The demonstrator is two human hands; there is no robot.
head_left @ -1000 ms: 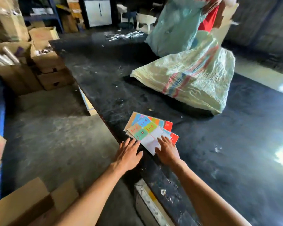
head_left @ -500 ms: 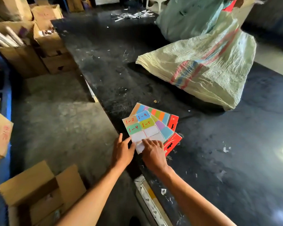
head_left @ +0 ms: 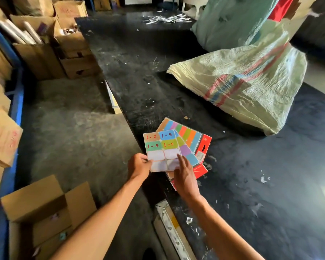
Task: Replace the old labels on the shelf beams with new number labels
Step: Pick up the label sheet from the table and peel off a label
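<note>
Head view, label preparation stage. The left hand [head_left: 139, 165] pinches the lower left edge of the top label sheet [head_left: 162, 152], lifting it off the pile at the near left edge of the black table [head_left: 270, 184]. The right hand [head_left: 185, 175] lies on the sheet's lower right part, its index fingertip [head_left: 179, 156] touching a blank label; whether it grips the sheet from beneath cannot be told. Four labels on the sheet carry handwritten red numbers, 1-2, 1-3, 1-4 and 1-5; the four labels below them appear blank or already peeled, the blur leaving this unclear. Beneath lie more coloured sheets [head_left: 188, 136] and a red packet [head_left: 203, 147]. A woven sack [head_left: 251, 85] lies well apart toward the far right of the table. Cardboard boxes [head_left: 45, 209] stand on the floor to the left. No shelf beam is identifiable here.

Judged step: selecting or peeling a numbered label, ahead of any fixing. The next move probably calls for a fingernail under one label's corner, the left hand steadying the sheet so that it does not curl.
</note>
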